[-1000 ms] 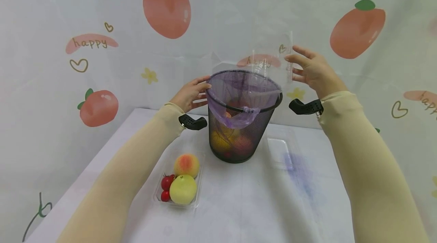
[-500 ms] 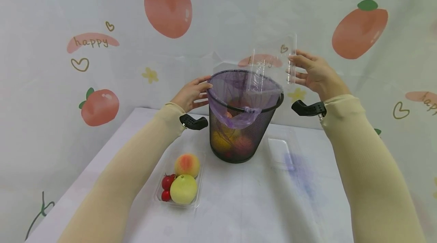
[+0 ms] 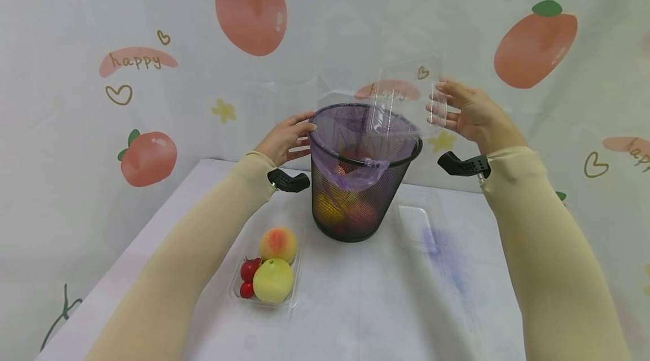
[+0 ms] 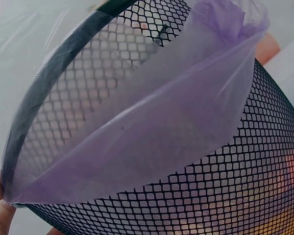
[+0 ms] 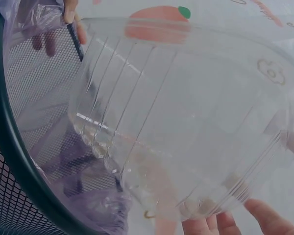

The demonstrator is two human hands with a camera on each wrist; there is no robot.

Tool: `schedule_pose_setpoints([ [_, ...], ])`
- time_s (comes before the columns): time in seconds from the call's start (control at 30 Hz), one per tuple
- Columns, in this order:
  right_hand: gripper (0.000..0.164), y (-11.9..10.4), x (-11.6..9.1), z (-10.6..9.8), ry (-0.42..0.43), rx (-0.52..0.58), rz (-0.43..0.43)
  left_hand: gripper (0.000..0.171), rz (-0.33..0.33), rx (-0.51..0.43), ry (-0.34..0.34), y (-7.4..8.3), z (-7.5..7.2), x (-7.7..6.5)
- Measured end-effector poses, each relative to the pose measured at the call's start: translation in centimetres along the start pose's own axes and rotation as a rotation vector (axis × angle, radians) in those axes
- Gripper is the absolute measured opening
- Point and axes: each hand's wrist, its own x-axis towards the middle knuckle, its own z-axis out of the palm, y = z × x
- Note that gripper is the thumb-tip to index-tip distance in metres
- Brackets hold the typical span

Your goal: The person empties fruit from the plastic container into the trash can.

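Note:
A black mesh wastebasket (image 3: 355, 203) with a purple plastic liner (image 3: 359, 177) folded over its rim stands on the table. Yellow and red fruit shows through its mesh. My left hand (image 3: 285, 140) pinches the left side of the rim, thumb at the top and fingers along the outside. Over the right part of the opening, my right hand (image 3: 474, 110) grips a clear plastic container (image 3: 403, 98) by its right end. Steeply tilted, the container shows ribbed walls in the right wrist view, and no fruit is seen in it.
A clear tray (image 3: 293, 299) at front left holds a peach (image 3: 278, 245), a yellow-green pear-like fruit (image 3: 273, 281) and small red tomatoes (image 3: 249, 271). Another clear plastic tray (image 3: 415, 220) lies right of the wastebasket. A fruit-printed cloth (image 3: 325, 22) hangs behind.
My right hand has moved slightly right and down with the clear container, which has turned so more of its broad face shows. My left hand stays on the rim.

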Motion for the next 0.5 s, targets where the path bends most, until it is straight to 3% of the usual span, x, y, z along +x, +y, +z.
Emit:
schedule_pose_setpoints([
  [0.37, 0.043, 0.2, -0.7, -0.8, -0.028, 0.026, 0.013, 0.048, 0.002, 0.009, -0.011, 0.0, 0.0, -0.1],
  [0.5, 0.034, 0.4, -1.0, -1.2, -0.051, 0.072, -0.006, 0.047, 0.005, 0.006, -0.012, 0.0, 0.0, -0.1],
])
